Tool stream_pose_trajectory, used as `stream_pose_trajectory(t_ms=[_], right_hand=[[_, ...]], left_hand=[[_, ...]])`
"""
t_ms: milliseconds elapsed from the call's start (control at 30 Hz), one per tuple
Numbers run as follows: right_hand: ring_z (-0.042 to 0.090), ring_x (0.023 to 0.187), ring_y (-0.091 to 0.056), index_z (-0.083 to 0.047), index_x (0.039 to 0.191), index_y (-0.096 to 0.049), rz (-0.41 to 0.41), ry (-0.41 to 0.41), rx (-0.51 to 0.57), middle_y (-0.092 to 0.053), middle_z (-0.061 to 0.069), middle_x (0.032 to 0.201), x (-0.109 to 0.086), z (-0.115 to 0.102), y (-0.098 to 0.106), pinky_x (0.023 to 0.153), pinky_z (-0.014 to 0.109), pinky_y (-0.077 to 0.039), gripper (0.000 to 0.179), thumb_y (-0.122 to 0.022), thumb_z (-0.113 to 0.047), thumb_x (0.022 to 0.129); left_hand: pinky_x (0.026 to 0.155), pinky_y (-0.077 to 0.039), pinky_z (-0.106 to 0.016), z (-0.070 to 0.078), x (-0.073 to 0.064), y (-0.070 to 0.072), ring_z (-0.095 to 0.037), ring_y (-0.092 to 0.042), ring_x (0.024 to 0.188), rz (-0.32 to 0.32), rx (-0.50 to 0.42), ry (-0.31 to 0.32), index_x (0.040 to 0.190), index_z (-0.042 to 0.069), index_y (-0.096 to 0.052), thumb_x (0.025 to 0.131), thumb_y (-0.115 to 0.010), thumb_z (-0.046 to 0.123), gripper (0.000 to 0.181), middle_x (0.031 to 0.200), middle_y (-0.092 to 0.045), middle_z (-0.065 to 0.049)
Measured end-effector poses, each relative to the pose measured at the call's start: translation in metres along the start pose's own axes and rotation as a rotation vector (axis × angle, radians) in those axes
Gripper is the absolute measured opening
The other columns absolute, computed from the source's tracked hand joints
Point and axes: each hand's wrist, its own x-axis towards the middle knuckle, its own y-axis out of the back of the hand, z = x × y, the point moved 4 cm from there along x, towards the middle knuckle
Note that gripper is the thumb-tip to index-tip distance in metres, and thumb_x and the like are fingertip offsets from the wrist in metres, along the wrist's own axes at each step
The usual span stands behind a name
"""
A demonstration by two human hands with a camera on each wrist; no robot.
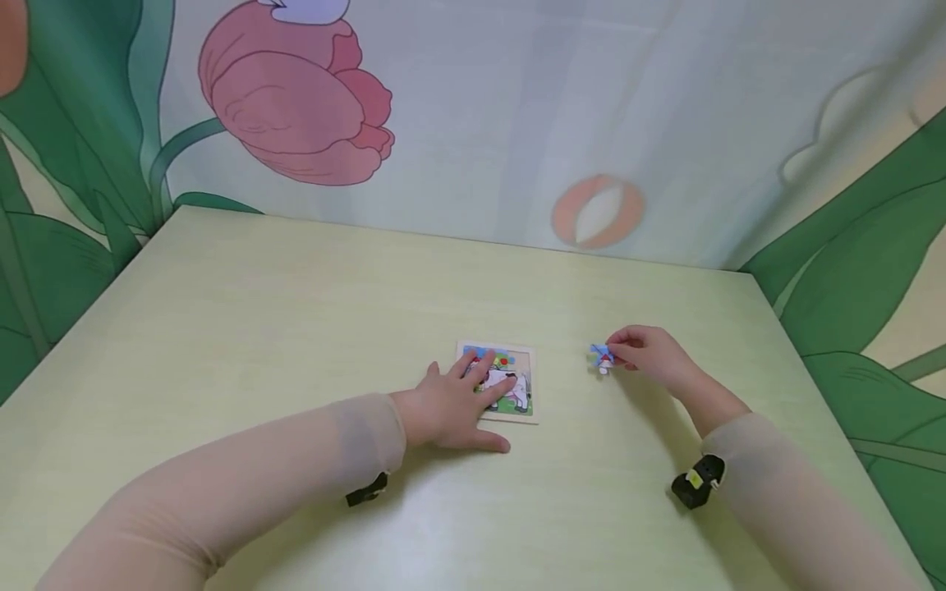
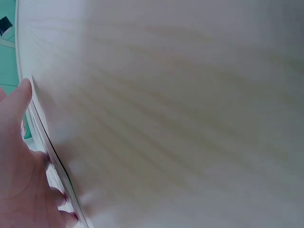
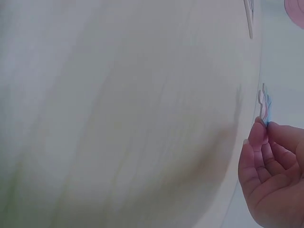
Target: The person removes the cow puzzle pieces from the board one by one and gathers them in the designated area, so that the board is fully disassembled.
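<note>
A small square jigsaw puzzle (image 1: pixel 521 402) with a pale wooden frame and a cow picture lies on the table. My left hand (image 1: pixel 461 406) rests on it with fingers spread, covering its left part. A bare pale strip shows at the puzzle's upper right. To the right of the puzzle, my right hand (image 1: pixel 646 353) pinches a blue jigsaw piece (image 1: pixel 602 358) with red and white on it, between thumb and fingertips. In the right wrist view that piece (image 3: pixel 264 105) is seen edge-on, raised above the table.
The pale table (image 1: pixel 296 304) reaches back to a curtain (image 1: pixel 473 123) printed with flowers and leaves. Dark wrist cameras sit under both sleeves, the right camera (image 1: pixel 698 482) and the left camera (image 1: pixel 367 490).
</note>
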Motion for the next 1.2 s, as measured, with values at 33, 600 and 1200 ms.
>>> stream_pose_trajectory(t_ms=[33, 600, 1200], right_hand=[[0.025, 0.085, -0.057, 0.007, 0.112, -0.056, 0.003, -0.006, -0.003, -0.062, 0.015, 0.098, -0.001, 0.003, 0.002, 0.079, 0.035, -0.049, 0.028, -0.054, -0.016, 0.095], [0.026, 0.089, -0.051, 0.005, 0.117, -0.052, 0.034, -0.119, -0.08, -0.058, 0.014, 0.1, -0.011, 0.058, 0.041, 0.074, 0.029, -0.044, 0.033, -0.048, -0.021, 0.098], [0.019, 0.081, -0.052, 0.011, 0.111, -0.053, 0.091, -0.11, -0.151, -0.06, 0.013, 0.093, -0.021, 0.091, 0.063, 0.065, 0.026, -0.044, 0.032, -0.047, -0.017, 0.098]], left_hand=[[0.102, -0.022, -0.062, 0.0, 0.0, 0.0, -0.03, 0.001, 0.142, 0.005, -0.002, -0.002, 0.149, 0.037, -0.009, 0.08, -0.036, 0.077, 0.085, 0.157, 0.004, -0.003], [0.103, -0.02, -0.06, -0.004, -0.003, 0.0, -0.031, 0.001, 0.141, 0.013, -0.015, -0.016, 0.15, 0.036, -0.01, 0.081, -0.039, 0.075, 0.084, 0.157, 0.003, -0.005], [0.103, -0.02, -0.06, -0.018, -0.015, -0.006, -0.031, -0.001, 0.141, 0.02, -0.013, -0.008, 0.15, 0.035, -0.013, 0.082, -0.04, 0.073, 0.082, 0.156, 0.002, -0.012]])
